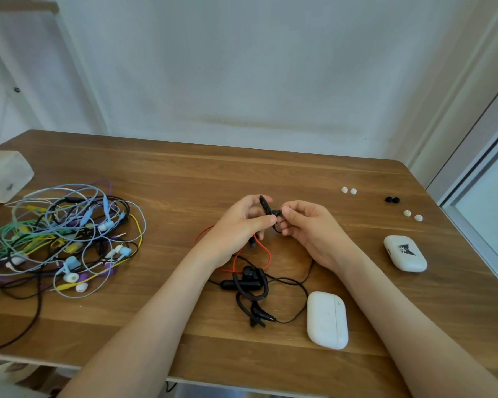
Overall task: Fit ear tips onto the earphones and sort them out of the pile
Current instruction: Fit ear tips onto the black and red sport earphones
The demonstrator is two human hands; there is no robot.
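Over the brown wooden worktop (184, 173) our left hand (240, 225) grips a black ear-hook earphone (265, 205); our right hand (308, 228) pinches its bud end, mostly hidden in the grip. The tangled coloured earphone pile (64, 234) lies left.

We note table (184, 168): wood-grain top, smooth, low sheen. Near case (327, 320): white plastic, smooth, faintly scuffed. Far case (405, 253): white plastic, semi-gloss. Pile cables (61, 234): coloured rubbery coating. Black earphone (266, 208) reads matt to us.
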